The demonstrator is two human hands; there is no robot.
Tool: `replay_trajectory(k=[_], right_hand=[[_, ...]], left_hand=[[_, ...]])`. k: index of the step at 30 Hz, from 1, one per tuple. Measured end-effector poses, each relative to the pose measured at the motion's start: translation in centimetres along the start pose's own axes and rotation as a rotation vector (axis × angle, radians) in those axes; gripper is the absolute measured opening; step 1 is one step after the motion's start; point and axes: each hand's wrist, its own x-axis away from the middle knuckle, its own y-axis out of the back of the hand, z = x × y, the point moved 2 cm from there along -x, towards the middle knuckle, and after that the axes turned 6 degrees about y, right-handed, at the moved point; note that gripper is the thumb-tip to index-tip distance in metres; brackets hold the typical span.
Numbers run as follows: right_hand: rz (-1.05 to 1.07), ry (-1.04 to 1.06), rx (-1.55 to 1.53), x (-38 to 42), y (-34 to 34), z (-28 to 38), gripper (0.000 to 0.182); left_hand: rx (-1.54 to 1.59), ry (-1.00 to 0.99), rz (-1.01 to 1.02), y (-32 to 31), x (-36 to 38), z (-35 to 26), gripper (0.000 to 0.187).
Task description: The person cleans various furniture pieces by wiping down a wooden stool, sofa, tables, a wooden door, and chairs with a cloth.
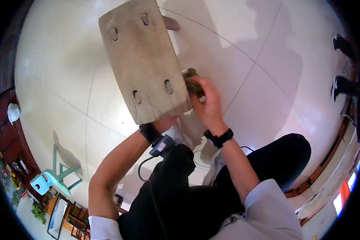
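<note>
A wooden bench (146, 64) with its leg joints showing through the top stands in front of me. My right hand (207, 102) is at the bench's near right edge, its fingers closed on a dark green, lumpy thing (193, 74) whose kind I cannot make out. Part of that thing is hidden behind the bench edge and my fingers. My left hand (166, 124) reaches beneath the bench's near end; its fingers are out of sight under the wood. Beside the left wrist is a whitish bag or cloth (180, 132), partly covered by my knee.
A light green plastic chair (48, 182) lies at the lower left. A white bag (13, 113) is by the dark furniture on the left. Another person's feet (340, 86) show at the far right. A cable (141, 170) runs from my left wrist device.
</note>
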Motion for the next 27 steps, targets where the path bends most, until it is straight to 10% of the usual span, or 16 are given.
replay_trajectory(k=[6,10,15,20,27], right_hand=[[0.135,-0.374,-0.056,2.2,2.1,-2.3,0.029],[0.184,-0.493,-0.144,3.1,4.3,0.7,0.038],[0.122,-0.516,-0.407,1.5,7.9,6.2,0.033],[0.189,-0.552,-0.611,3.6,8.7,3.2,0.042],[0.232,-0.851,-0.933,4.7,4.4,1.0,0.052]], left_hand=[[0.647,0.162,0.239,0.7,-0.2,-2.5,0.040],[1.322,0.648,0.608,2.9,0.7,-7.9,0.035],[1.263,0.406,0.506,12.1,-0.7,-12.5,0.032],[1.049,0.282,0.358,8.3,-3.5,-14.2,0.025],[0.190,-0.029,0.001,8.4,-3.5,-14.3,0.027]])
